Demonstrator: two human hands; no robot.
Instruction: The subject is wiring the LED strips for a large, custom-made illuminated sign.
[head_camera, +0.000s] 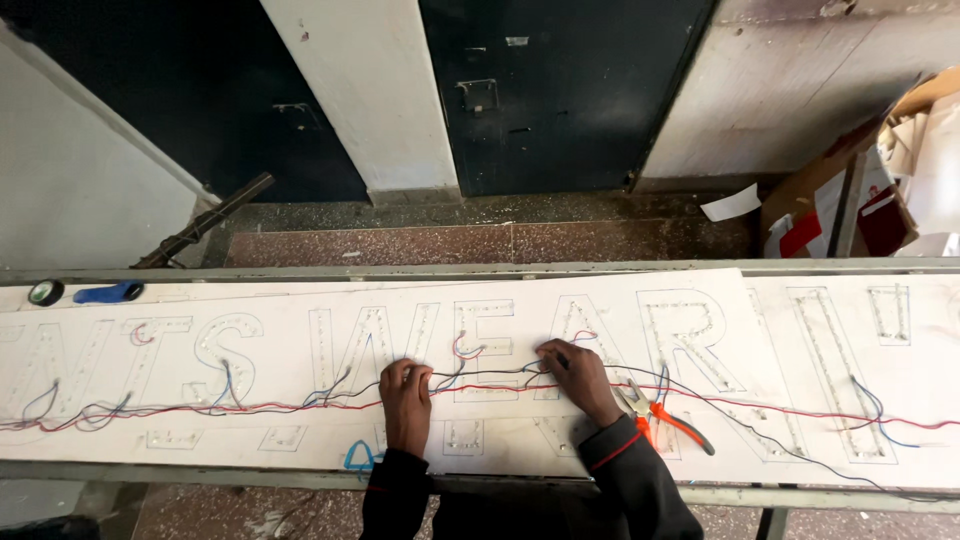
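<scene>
2 bare hands work on a long white sign panel (760, 300) lying flat across the bench. Left hand (407, 395) and right hand (577, 375) both rest on the red and black wire bundle (480, 385) running lengthwise over the outlined letters, mid-panel. Fingers of each hand curl narrow onto the wires; whether they actually pinch a strand or just press it down, cannot tell from this view. Blue jumper wires (228, 385) loop off to small LED modules inside the letter outlines. Judgement: wire is light, limp and springy, it will not hold a shape; best gripped on the insulation close to a module, not mid-span. Solder joints likely fragile, so no yanking. Orange-handled pliers (668, 420) lie just right of the right hand, untouched. Tape roll (45, 292) sits far left.
</scene>
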